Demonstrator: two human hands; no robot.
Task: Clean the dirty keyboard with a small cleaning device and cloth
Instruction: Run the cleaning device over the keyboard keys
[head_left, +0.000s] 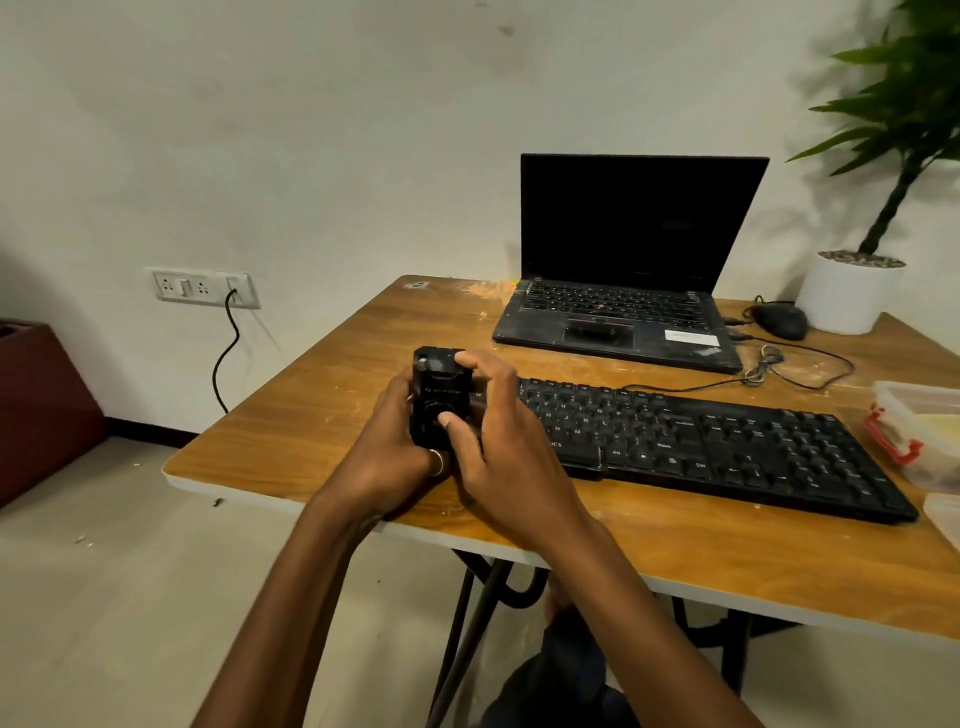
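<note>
A small black cleaning device (439, 395) is held upright over the left end of the black keyboard (727, 447), which lies across the wooden table (322, 405). My left hand (389, 447) grips the device from the left and below; a ring shows on one finger. My right hand (498, 441) holds it from the right, with the thumb on the round part of its front face and fingers curled over its top. The keyboard's left end is hidden behind my hands. No cloth is in view.
A dusty black laptop (623, 291) stands open at the back of the table, with a black mouse (782, 319) and its cable to the right. A white plant pot (844, 291) sits at the far right corner. Clear plastic containers (919, 431) lie at the right edge.
</note>
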